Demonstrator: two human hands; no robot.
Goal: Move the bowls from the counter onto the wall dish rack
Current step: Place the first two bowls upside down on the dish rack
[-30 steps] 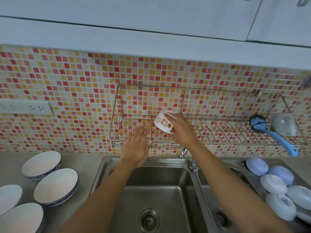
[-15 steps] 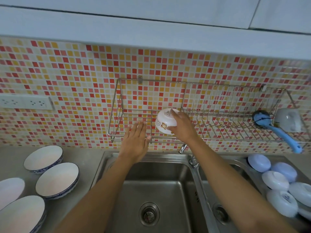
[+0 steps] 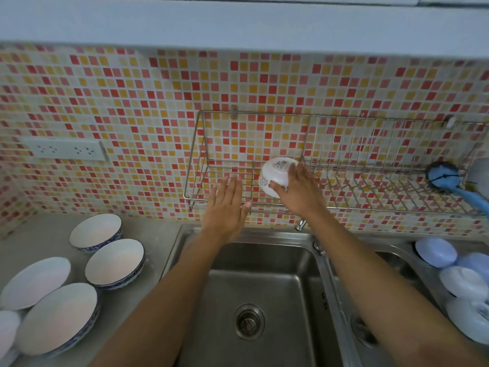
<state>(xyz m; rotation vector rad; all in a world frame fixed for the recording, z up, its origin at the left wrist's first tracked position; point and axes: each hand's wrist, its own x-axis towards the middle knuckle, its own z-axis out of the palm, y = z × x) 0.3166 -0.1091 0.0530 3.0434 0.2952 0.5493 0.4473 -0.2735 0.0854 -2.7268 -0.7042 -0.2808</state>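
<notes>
A small white bowl [image 3: 275,174] with a cartoon print sits upside down in the left section of the wire wall dish rack [image 3: 344,205]. My right hand [image 3: 299,193] grips its right side. My left hand [image 3: 226,205] is flat and open, fingers together, at the rack's front rail just left of the bowl, holding nothing. Several white bowls with blue rims stand upright on the counter at the left, among them a far bowl [image 3: 95,231] and a nearer bowl [image 3: 115,263].
A double steel sink [image 3: 264,300] lies below the rack, with the tap [image 3: 301,225] between the basins. Several pale upturned bowls [image 3: 436,251] lie at the right. A blue dish brush [image 3: 444,178] rests at the rack's right end. A wall socket [image 3: 64,149] sits at left.
My right hand has turned the small bowl from tilted to upside down and lowered it onto the rack's left section. My left hand stayed by the rack's front rail.
</notes>
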